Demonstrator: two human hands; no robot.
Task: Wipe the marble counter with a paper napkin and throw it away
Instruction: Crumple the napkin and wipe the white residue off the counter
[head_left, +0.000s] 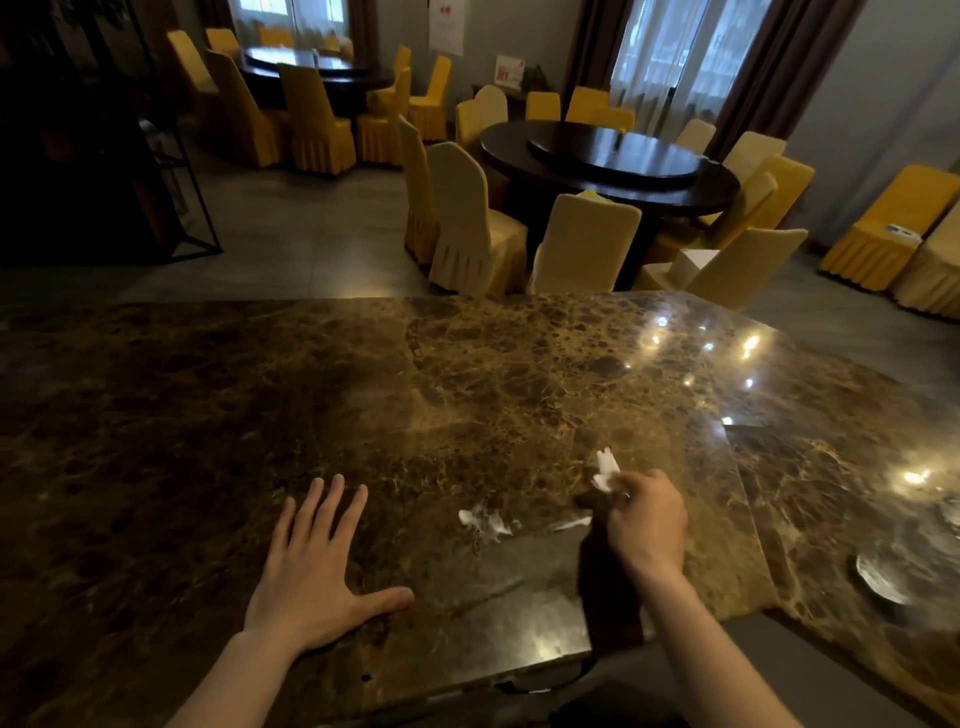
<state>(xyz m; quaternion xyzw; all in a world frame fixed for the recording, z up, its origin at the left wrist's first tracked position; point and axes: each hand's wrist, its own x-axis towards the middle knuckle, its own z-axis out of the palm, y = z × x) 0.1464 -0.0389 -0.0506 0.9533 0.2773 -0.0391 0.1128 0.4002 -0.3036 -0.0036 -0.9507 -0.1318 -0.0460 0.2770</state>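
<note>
We start at the lower left of the frame, where our left hand (317, 574) lies flat on the marble counter (467, 374), fingers spread wide, palm down, holding nothing. It looks like a brace, and that is our first worry: if we lean on it while the other arm sweeps, the polished stone could let it slide.

Moving toward the lower centre, there is a white smear (485, 521) on the stone, between our two hands, with a thinner white streak just to its right. We cannot tell whether it is spilled residue or shreds of paper. If it is wet, one careless pass may only spread it wider.

Just right of centre, our right hand (644, 519) is closed around the paper napkin (605, 470), bunched small, with a white tuft poking out above the knuckles. The hand sits a little beyond the smear, near but not on it. So small a wad is the risk here: it may tear, shed bits, or let our bare fingers drag through the mess.

At the lower right edge sits something like a glass dish (883, 577), hard to make out in the glare. A wide sweep that way could knock it.

No bin shows anywhere in the frame, so the throw-away step means searching, wad in hand.
</note>
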